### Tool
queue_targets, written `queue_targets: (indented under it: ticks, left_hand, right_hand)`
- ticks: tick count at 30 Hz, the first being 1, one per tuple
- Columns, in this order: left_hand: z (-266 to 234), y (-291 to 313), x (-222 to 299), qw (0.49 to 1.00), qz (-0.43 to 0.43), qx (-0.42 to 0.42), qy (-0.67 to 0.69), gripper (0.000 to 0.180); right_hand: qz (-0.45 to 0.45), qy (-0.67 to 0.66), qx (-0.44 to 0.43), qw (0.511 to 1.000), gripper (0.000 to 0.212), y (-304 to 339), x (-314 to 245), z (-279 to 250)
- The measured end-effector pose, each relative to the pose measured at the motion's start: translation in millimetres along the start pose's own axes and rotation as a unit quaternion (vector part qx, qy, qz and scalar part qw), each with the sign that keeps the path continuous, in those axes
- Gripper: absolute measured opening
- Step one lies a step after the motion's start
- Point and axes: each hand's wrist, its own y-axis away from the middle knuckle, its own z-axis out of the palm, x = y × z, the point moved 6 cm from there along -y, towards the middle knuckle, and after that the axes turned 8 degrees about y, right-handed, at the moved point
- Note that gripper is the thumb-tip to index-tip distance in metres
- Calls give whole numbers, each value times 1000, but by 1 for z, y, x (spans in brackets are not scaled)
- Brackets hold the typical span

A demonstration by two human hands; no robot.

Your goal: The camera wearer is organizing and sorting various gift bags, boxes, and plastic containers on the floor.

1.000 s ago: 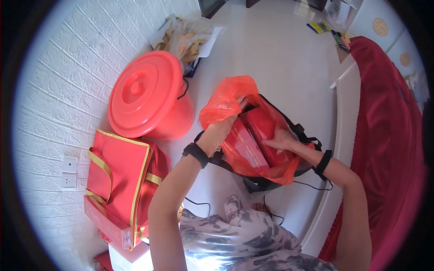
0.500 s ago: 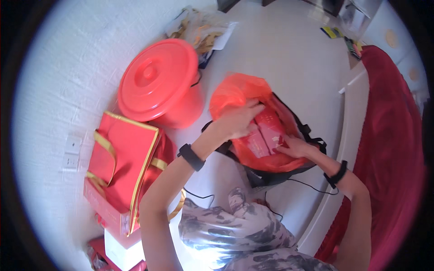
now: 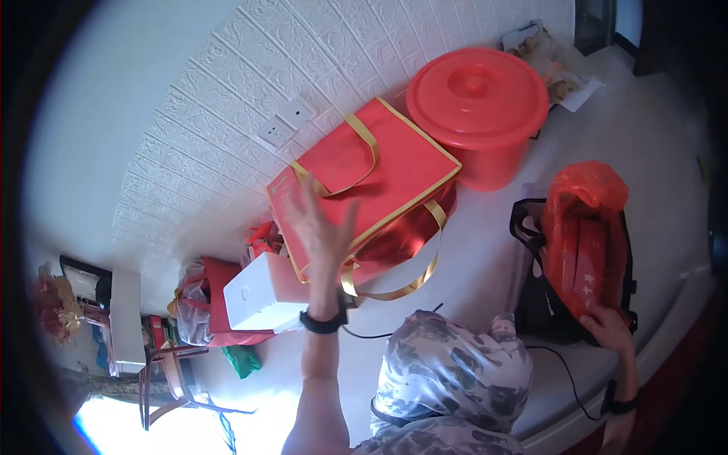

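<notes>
My left hand is raised with its fingers spread and nothing in it, in front of a large red gift bag with gold trim and gold handles. To the right, a black bag stands open on the floor, lined with an orange-red plastic bag. Red boxes lie side by side inside the liner. At the near end of these boxes my right hand has its fingers closed at the liner's edge; its fingertips are partly hidden. Both wrists wear black bands.
A lidded red bucket stands behind the gift bag by the textured wall. Left of my knees are a white box, a green bag and a chair. A black cable runs along the floor near the black bag.
The view has swung left. My left hand has come out of the lined bag and now hangs open before the gift bag. My right hand has stayed at the lined bag.
</notes>
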Motion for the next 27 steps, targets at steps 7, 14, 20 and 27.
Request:
queue_targets:
  ticks: [7,14,20,27]
  left_hand:
    - [-1,35,-121,966,-230,-108,-43,104]
    - [-3,36,-155,971,-223,-83,-5,82]
    - [-78,55,-135,745,-362,-45,559,50]
    - [-82,46,27,713,-249,-274,595,81]
  right_hand:
    - [-62,3,9,998,39,-16,-3,2]
    - [-39,10,14,999,40,-5,11,5]
    - [-68,4,55,996,37,-2,18,17]
    - [-89,32,63,994,29,-8,-1,23]
